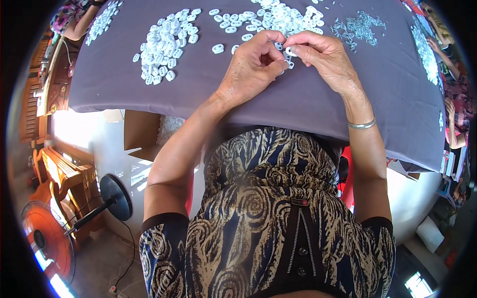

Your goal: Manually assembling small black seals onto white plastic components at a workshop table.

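Observation:
Over the purple-grey tablecloth, my two hands meet close together. The fingers of my left hand [258, 59] are closed, with a small white plastic piece [291, 65] showing at the thumb tip. My right hand [318, 52] pinches another small white plastic piece [288, 51] between thumb and fingers, just above the first. Whether the two pieces are joined cannot be made out. Beyond my hands lies a heap of white oval plastic pieces [285, 19] with dark holes. A second heap of similar pieces [166, 42] is to the left. Small silvery metal parts [358, 29] are scattered to the right.
The cloth-covered table [119, 94] spans the far side, its front edge near my waist. More white pieces lie at both table ends, where other people's arms [79, 22] show. An open cardboard box [141, 131] stands below. An orange fan [47, 238] is at lower left.

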Available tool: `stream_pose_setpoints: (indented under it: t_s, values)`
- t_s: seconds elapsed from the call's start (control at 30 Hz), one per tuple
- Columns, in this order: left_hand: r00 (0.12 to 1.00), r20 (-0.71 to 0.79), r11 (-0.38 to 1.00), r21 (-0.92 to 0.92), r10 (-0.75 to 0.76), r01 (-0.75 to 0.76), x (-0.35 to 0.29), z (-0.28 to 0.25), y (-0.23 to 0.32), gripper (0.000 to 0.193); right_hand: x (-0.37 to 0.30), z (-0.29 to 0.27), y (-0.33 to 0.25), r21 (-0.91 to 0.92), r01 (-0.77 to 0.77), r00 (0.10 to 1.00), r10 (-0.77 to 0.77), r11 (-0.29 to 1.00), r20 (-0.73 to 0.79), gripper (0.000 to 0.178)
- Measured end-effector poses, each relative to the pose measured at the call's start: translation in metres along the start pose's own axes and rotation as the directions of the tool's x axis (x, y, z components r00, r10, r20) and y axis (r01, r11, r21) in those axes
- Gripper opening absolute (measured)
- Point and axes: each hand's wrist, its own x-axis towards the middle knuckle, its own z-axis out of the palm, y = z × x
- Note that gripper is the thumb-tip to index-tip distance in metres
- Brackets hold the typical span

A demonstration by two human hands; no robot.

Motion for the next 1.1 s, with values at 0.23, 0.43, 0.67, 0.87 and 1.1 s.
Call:
stream_pose_setpoints:
  t_s: [0.23,0.43,0.67,0.87,1.1]
  values:
    - [1.0,-0.014,0.999,0.033,0.016,-0.016,0.001,-0.001,0.0,0.032,0.0,0.002,-0.002,0.018,0.044,0.999,-0.044,0.999,-0.022,0.012]
    - [1.0,-0.027,1.0,0.023,0.015,-0.014,0.001,0.0,-0.002,0.033,-0.001,0.005,-0.002,-0.009,0.003,1.0,-0.003,1.0,0.017,0.013]
    - [0.999,-0.053,1.0,0.0,-0.011,0.011,0.001,0.002,-0.001,0.032,-0.001,0.009,0.001,-0.005,0.054,0.998,-0.054,0.999,0.016,0.012]
    - [0.997,-0.077,0.999,-0.034,-0.021,0.019,0.002,-0.001,0.002,0.031,-0.001,0.012,0.001,0.037,0.05,0.998,-0.051,0.998,0.02,0.017]
    - [0.994,-0.087,0.996,-0.067,-0.061,0.055,0.002,-0.004,0.006,0.031,-0.003,0.016,-0.001,-0.049,0.157,0.988,-0.157,0.986,0.01,0.031]
